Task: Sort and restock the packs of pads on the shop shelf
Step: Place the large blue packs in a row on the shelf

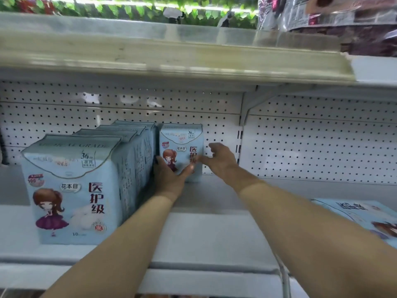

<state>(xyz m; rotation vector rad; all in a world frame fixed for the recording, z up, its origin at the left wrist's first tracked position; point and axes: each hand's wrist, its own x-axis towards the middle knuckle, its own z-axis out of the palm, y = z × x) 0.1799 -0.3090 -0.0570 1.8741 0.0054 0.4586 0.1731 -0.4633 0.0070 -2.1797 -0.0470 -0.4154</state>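
Pack of pads (181, 145): probably light, soft, with slippery film; grip both side edges. Left hand (169, 175) lies flat against it; right hand (220, 161) touches it, closure indeterminate.

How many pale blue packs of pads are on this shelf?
6: four pale blue plastic packs standing in the left row, one upright pack at the back, one flat pack at the far right. Others may be hidden behind.
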